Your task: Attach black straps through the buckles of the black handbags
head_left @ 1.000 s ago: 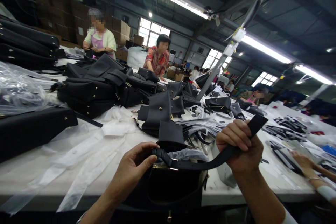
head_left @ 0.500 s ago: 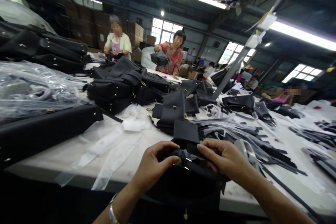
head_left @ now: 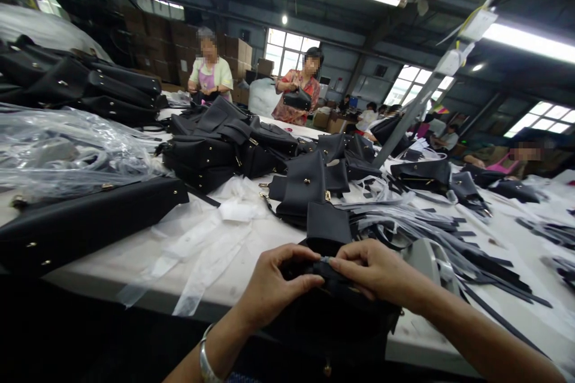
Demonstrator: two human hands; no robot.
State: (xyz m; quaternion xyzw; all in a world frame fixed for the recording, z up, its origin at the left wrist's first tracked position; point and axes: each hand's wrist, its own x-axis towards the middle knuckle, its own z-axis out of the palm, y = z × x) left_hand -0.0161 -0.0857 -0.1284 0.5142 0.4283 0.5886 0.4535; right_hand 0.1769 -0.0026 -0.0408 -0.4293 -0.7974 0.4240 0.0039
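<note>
A black bag (head_left: 341, 326) lies at the table's near edge, its flap (head_left: 329, 224) standing up behind my fingers. My left hand (head_left: 278, 278) pinches the bag's upper edge between thumb and fingers, with a silver bangle at the wrist. From the other side my right hand (head_left: 375, 266) grips the same edge, its fingertips close to those of my left hand. A small greyish piece (head_left: 325, 259) shows between the fingertips; what it is cannot be made out. The bag's dark interior is hard to see.
White wrapping strips (head_left: 202, 251) lie left of my hands. Black bags (head_left: 202, 158) are heaped behind. Straps (head_left: 449, 239) and a tape dispenser (head_left: 426, 260) are at the right. A slanted grey pole (head_left: 404, 122) rises beyond. Two people (head_left: 209, 75) (head_left: 303, 93) stand across the table.
My fingertips have come closer together on the bag's edge, and the shiny metal strips seen there before are now hidden. The view has shifted slightly left. A person opposite has moved a bag.
</note>
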